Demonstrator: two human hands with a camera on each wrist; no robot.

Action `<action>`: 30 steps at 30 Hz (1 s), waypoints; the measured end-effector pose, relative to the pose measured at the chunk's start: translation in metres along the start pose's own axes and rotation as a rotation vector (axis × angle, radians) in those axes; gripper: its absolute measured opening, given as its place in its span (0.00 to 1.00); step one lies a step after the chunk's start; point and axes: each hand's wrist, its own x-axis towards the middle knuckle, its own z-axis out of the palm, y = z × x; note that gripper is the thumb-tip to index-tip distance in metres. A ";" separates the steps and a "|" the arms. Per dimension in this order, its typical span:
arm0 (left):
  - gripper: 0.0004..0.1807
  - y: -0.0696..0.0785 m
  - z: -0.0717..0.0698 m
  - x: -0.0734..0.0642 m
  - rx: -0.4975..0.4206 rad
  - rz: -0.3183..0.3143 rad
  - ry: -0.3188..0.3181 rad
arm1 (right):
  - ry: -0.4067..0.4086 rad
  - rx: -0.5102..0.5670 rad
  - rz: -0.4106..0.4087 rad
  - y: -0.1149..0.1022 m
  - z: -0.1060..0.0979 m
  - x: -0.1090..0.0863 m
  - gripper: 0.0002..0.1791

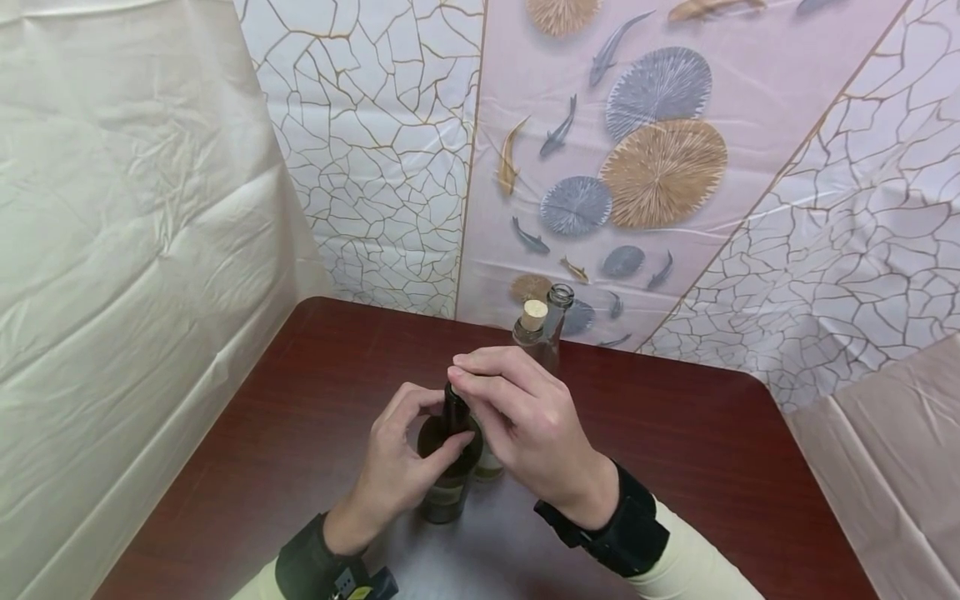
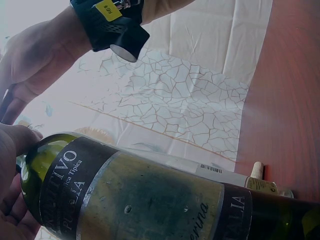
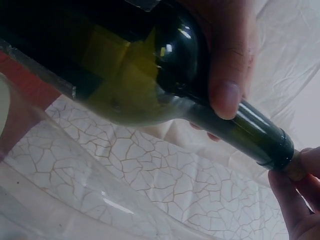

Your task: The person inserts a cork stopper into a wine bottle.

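Note:
A dark green wine bottle (image 1: 442,497) stands upright on the table. My left hand (image 1: 396,457) holds it around the neck and shoulder, thumb on the near side. Over its mouth is my right hand (image 1: 534,419), the fingertips and thumb brought together there. In the right wrist view these fingers pinch a cork (image 3: 297,166) at the mouth of the bottle's neck (image 3: 245,131). How deep the cork sits cannot be told, as the fingers cover most of it. The left wrist view shows the bottle's printed label (image 2: 145,195).
Just behind my right hand stand a clear bottle stopped with a pale cork (image 1: 534,313) and another clear bottle with an uncovered mouth (image 1: 560,294). The dark red table (image 1: 675,467) meets patterned cloth (image 1: 390,167) at the back and plain cloth (image 1: 127,217) at the left.

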 end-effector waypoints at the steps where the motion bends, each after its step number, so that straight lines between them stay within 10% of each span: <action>1: 0.25 0.001 0.000 0.000 -0.002 -0.001 -0.001 | 0.000 0.000 0.000 0.000 0.000 0.000 0.08; 17: 0.25 -0.025 0.004 -0.015 -0.008 -0.043 -0.042 | -0.165 -0.073 0.083 -0.005 -0.022 0.014 0.12; 30: 0.22 0.009 -0.003 0.000 0.007 -0.067 -0.038 | -0.400 -0.052 0.198 0.005 -0.037 0.039 0.05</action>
